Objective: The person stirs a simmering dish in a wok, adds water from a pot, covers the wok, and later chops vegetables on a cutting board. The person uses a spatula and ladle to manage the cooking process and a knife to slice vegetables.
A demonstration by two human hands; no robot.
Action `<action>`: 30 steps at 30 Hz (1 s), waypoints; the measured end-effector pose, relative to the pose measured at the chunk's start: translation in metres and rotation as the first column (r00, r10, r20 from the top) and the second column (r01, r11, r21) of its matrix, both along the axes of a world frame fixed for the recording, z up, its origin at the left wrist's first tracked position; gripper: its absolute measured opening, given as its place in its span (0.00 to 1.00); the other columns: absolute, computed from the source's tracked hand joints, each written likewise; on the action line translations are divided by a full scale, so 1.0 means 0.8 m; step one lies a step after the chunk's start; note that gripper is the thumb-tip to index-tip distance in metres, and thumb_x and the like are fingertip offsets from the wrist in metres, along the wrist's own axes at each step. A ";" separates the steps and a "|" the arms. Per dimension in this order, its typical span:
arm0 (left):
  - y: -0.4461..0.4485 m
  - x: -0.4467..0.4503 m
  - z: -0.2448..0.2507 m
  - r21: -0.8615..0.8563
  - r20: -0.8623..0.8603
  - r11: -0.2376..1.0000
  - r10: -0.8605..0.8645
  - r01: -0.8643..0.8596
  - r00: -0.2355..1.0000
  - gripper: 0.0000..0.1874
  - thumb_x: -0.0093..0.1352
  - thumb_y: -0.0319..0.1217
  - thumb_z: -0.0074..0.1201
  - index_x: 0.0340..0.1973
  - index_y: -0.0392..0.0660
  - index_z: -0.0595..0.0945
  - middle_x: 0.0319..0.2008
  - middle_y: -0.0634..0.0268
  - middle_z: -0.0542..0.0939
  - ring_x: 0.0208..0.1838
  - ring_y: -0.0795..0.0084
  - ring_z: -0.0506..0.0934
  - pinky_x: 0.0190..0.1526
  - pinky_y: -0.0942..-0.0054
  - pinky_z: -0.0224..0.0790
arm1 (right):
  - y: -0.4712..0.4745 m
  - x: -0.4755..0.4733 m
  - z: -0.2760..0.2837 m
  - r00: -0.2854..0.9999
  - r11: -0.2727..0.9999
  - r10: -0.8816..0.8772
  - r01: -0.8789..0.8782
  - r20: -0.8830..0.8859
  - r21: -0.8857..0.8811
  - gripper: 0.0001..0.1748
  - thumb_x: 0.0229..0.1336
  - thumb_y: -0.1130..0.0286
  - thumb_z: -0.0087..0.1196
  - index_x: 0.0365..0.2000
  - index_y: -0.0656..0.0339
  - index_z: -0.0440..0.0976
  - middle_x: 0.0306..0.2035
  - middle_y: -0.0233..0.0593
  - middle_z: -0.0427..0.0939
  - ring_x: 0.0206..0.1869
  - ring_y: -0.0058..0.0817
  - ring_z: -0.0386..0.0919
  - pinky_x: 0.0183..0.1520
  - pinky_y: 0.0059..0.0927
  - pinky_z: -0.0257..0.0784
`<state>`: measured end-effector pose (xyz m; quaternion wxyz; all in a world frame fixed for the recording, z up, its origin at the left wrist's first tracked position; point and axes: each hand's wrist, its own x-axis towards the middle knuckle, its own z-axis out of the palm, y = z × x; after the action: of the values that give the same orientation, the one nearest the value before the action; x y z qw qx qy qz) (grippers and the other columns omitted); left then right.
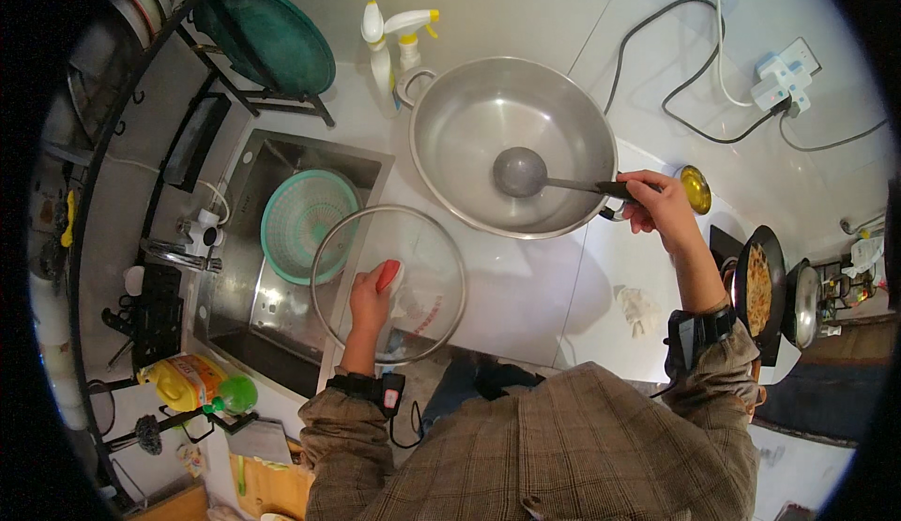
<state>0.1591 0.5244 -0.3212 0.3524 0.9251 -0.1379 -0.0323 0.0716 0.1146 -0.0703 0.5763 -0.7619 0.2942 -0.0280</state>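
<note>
My left hand (373,299) grips the red and white knob of a round glass lid (429,281) with a metal rim. The lid is over the counter's front edge and partly over the sink. My right hand (658,204) holds the dark handle of a metal ladle (520,172). Its bowl is inside a wide stainless steel pot (457,120), near the pot's middle, with the handle crossing the right rim. Whether the ladle touches the pot's bottom I cannot tell. No food shows in the pot. Just beyond my right hand stands a small bowl of yellow liquid (695,190).
A turquoise colander (310,225) sits in the sink (267,352) at left. Two spray bottles (408,49) stand behind the pot. At right are a cloth (639,310) and a frying pan (773,289) holding a flatbread (758,289). Cables hang on the back wall.
</note>
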 end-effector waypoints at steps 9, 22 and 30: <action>-0.047 -0.004 0.078 -0.458 -0.103 0.887 -0.120 0.059 0.987 0.17 0.60 0.22 0.56 0.45 0.41 0.78 0.41 0.60 0.76 0.43 0.68 0.76 0.46 0.73 0.69 | -0.008 -0.015 -0.022 0.932 0.984 -0.173 0.152 0.318 0.091 0.12 0.59 0.68 0.48 0.33 0.66 0.77 0.14 0.32 0.70 0.11 0.14 0.61 0.12 0.16 0.50; -0.191 -0.081 0.066 -0.739 -0.501 0.668 -0.634 0.091 0.589 0.11 0.65 0.22 0.54 0.43 0.39 0.79 0.38 0.68 0.79 0.42 0.79 0.75 0.48 0.78 0.66 | -0.021 -0.047 0.011 0.918 0.978 -0.206 0.180 0.338 0.108 0.15 0.60 0.66 0.44 0.35 0.67 0.75 0.14 0.32 0.68 0.12 0.13 0.59 0.12 0.14 0.46; -0.213 -0.080 0.054 -0.740 -0.508 0.656 -0.691 0.151 0.513 0.12 0.65 0.23 0.54 0.44 0.38 0.78 0.39 0.66 0.79 0.43 0.77 0.75 0.49 0.76 0.67 | -0.034 -0.073 0.039 0.888 0.955 -0.293 0.253 0.355 0.154 0.14 0.59 0.66 0.46 0.35 0.67 0.76 0.13 0.33 0.68 0.10 0.12 0.56 0.12 0.15 0.45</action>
<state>0.0953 0.3542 -0.2783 0.6326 0.5840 -0.2154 -0.4609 0.0136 0.0873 -0.0394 0.6507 -0.6626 0.2844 -0.2380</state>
